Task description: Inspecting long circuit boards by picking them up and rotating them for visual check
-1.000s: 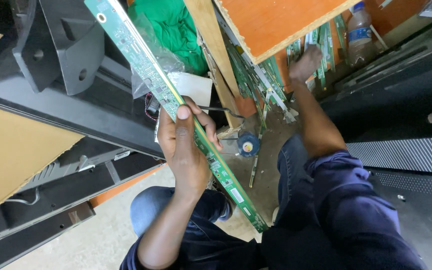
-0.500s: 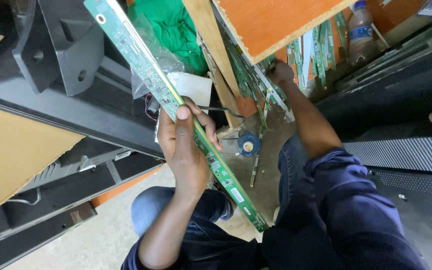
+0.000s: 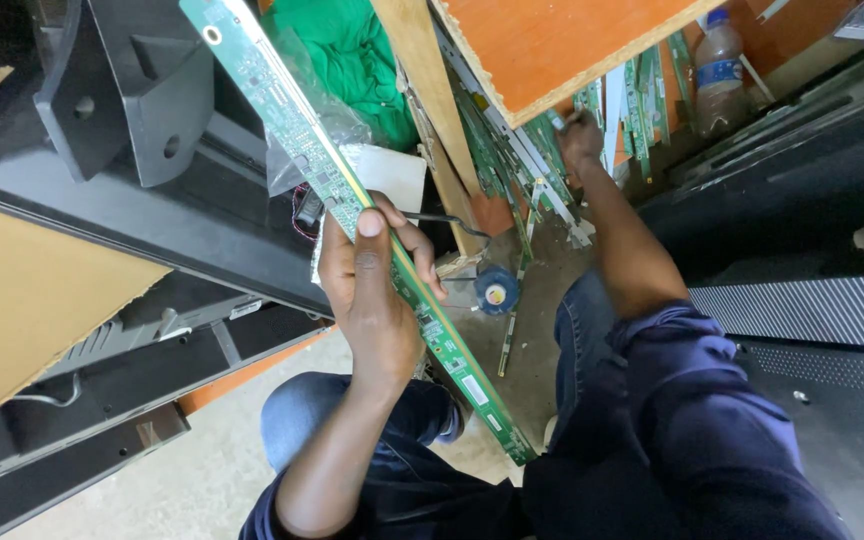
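My left hand (image 3: 372,285) is closed around a long narrow green circuit board strip (image 3: 282,115), which runs diagonally from the top left down past my knee to the lower middle. My right hand (image 3: 580,135) reaches far under an orange wooden board (image 3: 562,45), its fingers among several upright green circuit strips (image 3: 497,150) stacked there. Whether it grips one I cannot tell. My blue sleeve and jeans fill the lower right.
A green cloth (image 3: 352,55) hangs above. A black flat-panel back and stand (image 3: 122,90) lie at left, with brown cardboard (image 3: 22,290). A plastic bottle (image 3: 720,70) stands at upper right. A blue tape roll (image 3: 497,292) lies on the floor. Black panels (image 3: 802,200) sit at right.
My right hand moved left to the leaning strips, then back right, deeper under the orange board. My left hand and its strip have stayed still.
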